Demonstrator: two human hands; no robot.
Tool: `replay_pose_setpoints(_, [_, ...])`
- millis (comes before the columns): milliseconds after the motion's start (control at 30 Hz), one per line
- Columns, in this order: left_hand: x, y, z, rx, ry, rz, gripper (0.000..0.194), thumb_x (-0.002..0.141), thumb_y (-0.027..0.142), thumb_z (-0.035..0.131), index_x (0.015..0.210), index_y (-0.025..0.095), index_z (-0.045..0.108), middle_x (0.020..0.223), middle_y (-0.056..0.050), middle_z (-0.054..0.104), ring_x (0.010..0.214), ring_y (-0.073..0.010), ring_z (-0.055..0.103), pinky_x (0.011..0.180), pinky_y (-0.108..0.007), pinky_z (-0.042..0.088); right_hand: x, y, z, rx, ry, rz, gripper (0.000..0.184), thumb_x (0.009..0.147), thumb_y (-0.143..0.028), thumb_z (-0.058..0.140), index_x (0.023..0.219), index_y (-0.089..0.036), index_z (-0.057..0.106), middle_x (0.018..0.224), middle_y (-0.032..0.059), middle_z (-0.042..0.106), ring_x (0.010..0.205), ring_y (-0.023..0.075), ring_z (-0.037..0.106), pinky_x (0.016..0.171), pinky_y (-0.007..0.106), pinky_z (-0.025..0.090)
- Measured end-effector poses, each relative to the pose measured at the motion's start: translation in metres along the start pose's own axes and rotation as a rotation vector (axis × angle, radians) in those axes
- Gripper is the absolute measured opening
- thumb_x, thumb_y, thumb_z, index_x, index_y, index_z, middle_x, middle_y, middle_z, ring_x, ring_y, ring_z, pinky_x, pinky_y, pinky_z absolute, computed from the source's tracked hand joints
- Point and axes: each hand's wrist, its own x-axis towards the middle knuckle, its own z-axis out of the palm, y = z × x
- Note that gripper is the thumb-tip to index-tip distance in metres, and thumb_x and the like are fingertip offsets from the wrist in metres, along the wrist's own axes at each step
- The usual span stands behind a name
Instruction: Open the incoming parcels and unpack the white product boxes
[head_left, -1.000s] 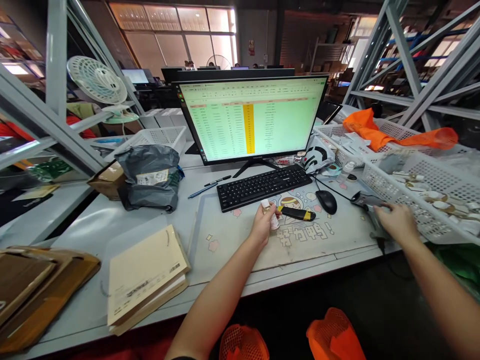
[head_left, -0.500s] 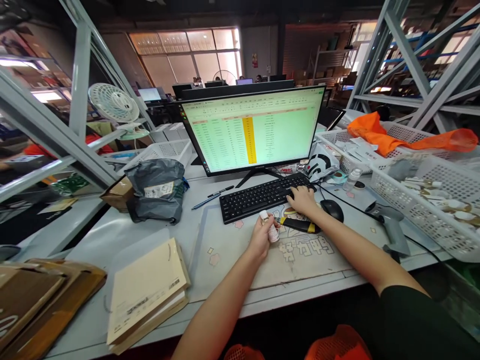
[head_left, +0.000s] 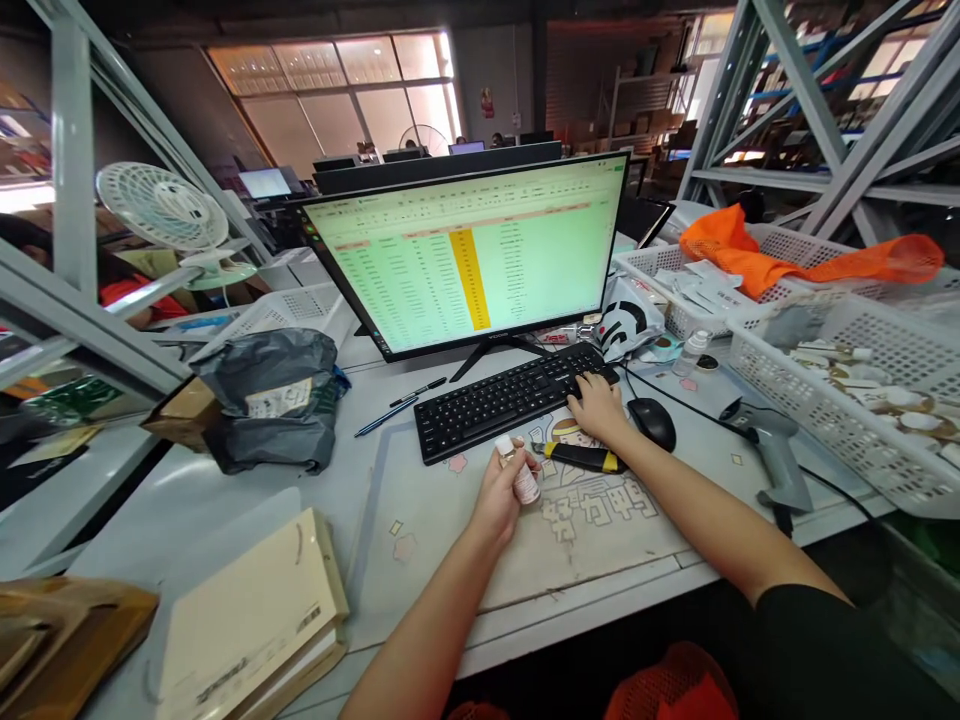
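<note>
Clasping white-capped bottle [head_left: 526, 486] in left grip [head_left: 495, 497]
Tilted over table [head_left: 360, 390]; touching black keyboard [head_left: 495, 398] at right end with unclenched right grip [head_left: 598, 407], just beside mouse [head_left: 652, 424].

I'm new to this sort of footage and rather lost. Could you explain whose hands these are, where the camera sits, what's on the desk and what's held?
There is no machine arm here: a person works with two bare hands. The camera is worn on the head, looking forward and down, so both arms reach in from below. The left hand holds a small bottle with a white cap. The right hand is on the right end of the keyboard. On the desk, a yellow-and-black cutter lies between the hands, and a mouse sits just right of the right hand. Behind the keyboard stands a monitor. Farther right are a handheld scanner and a white basket.
</note>
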Motion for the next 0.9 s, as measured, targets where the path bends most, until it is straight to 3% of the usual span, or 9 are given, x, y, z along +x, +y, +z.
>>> replay_pose_setpoints(167, [0.002, 0.000, -0.002, 0.024, -0.007, 0.006, 0.061, 0.060, 0.049, 0.095, 0.099, 0.020, 0.057, 0.073, 0.003, 0.064, 0.073, -0.0147, 0.064, 0.071, -0.027, 0.048, 0.001, -0.003, -0.005, 0.028, 0.039, -0.009, 0.054, 0.101, -0.035, 0.041, 0.147, -0.010, 0.054, 0.148, 0.0180, 0.057, 0.143, 0.0350, 0.037, 0.113, 0.054, 0.027])
replay_pose_setpoints(333, [0.002, -0.003, -0.004, 0.044, -0.013, 0.022, 0.055, 0.066, 0.048, 0.092, 0.100, 0.021, 0.057, 0.076, 0.002, 0.063, 0.074, -0.0144, 0.062, 0.071, -0.026, 0.047, -0.004, -0.009, -0.014, 0.047, 0.053, -0.014, 0.051, 0.101, -0.034, 0.042, 0.144, -0.011, 0.057, 0.132, 0.0192, 0.066, 0.134, 0.0353, 0.044, 0.111, 0.054, 0.027])
replay_pose_setpoints(533, [0.003, -0.011, -0.005, 0.103, -0.039, 0.041, 0.056, 0.066, 0.049, 0.091, 0.102, 0.020, 0.059, 0.076, 0.003, 0.062, 0.075, -0.0143, 0.061, 0.074, -0.026, 0.047, 0.016, -0.029, -0.018, 0.041, -0.039, -0.080, 0.042, 0.101, -0.035, 0.045, 0.129, -0.015, 0.069, 0.137, 0.0191, 0.063, 0.132, 0.0335, 0.048, 0.109, 0.048, 0.036])
replay_pose_setpoints(667, [0.005, -0.014, -0.007, 0.136, -0.051, 0.056, 0.054, 0.066, 0.048, 0.091, 0.101, 0.020, 0.060, 0.077, 0.002, 0.061, 0.074, -0.0146, 0.061, 0.073, -0.027, 0.046, 0.045, -0.058, -0.011, 0.030, -0.072, -0.132, 0.048, 0.104, -0.044, 0.046, 0.140, -0.017, 0.064, 0.160, 0.0160, 0.043, 0.150, 0.0360, 0.028, 0.119, 0.055, 0.027])
replay_pose_setpoints(733, [0.005, -0.013, -0.007, 0.145, -0.052, 0.065, 0.055, 0.066, 0.049, 0.091, 0.101, 0.020, 0.061, 0.077, 0.002, 0.061, 0.074, -0.0145, 0.060, 0.073, -0.027, 0.046, 0.051, -0.065, -0.010, 0.027, -0.102, -0.141, 0.049, 0.105, -0.048, 0.045, 0.138, -0.018, 0.065, 0.163, 0.0148, 0.039, 0.152, 0.0380, 0.025, 0.120, 0.061, 0.024])
replay_pose_setpoints(900, [0.002, -0.006, -0.004, 0.123, -0.064, 0.087, 0.055, 0.067, 0.049, 0.090, 0.102, 0.019, 0.059, 0.079, 0.001, 0.062, 0.075, -0.0153, 0.061, 0.074, -0.028, 0.046, 0.024, -0.041, -0.018, 0.007, -0.100, -0.114, 0.053, 0.107, -0.043, 0.041, 0.149, -0.015, 0.056, 0.162, 0.0173, 0.040, 0.149, 0.0342, 0.033, 0.122, 0.059, 0.026])
